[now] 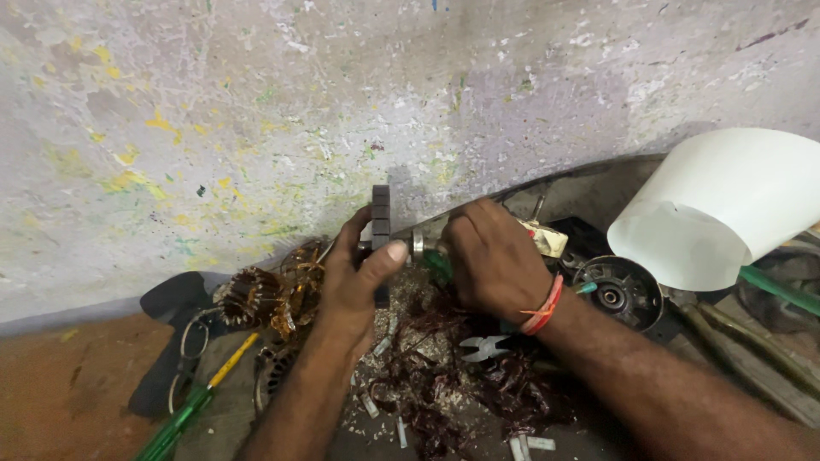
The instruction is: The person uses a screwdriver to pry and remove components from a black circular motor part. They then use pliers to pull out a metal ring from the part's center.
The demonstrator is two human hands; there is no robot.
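here, at the centre of the frame, a dark slotted rotor core (pixel 381 224) is held upright on its shaft, so its slots stay reachable. the left hand (pixel 354 277) is closed around the core, thumb across its lower edge to steady it. the right hand (pixel 491 260) is curled shut near the shaft end over a green-handled tool (pixel 438 265); its tip is hidden. stripped copper wire (pixel 444 376) lies heaped below, pliers (pixel 485 347) on top within reach. a wound coil (pixel 256 297) lies at left, a white shade (pixel 726 205) at right.
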